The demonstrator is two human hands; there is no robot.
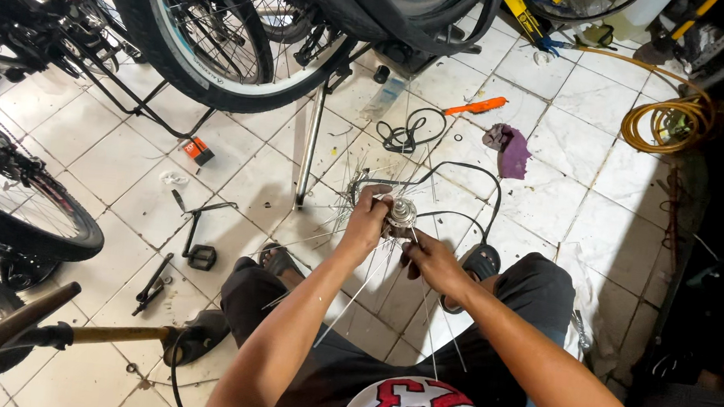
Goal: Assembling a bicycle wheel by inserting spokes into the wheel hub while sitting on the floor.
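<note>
Over the white tiled floor (579, 186), between the seated person's knees, a metal wheel hub (401, 212) bristling with loose spokes (355, 293) is held up. Left hand (367, 221) wraps closed around the hub's side; right hand (431, 261) pinches a spoke just below it, fingers curled shut. A bicycle wheel (220, 37) hangs above, with an orange-handled tool (475, 107), a purple rag (511, 150) and a coiled yellow hose (668, 122) lying well apart on the tiles

small orange-black box (199, 150) on floor tiles (101, 131)
</note>
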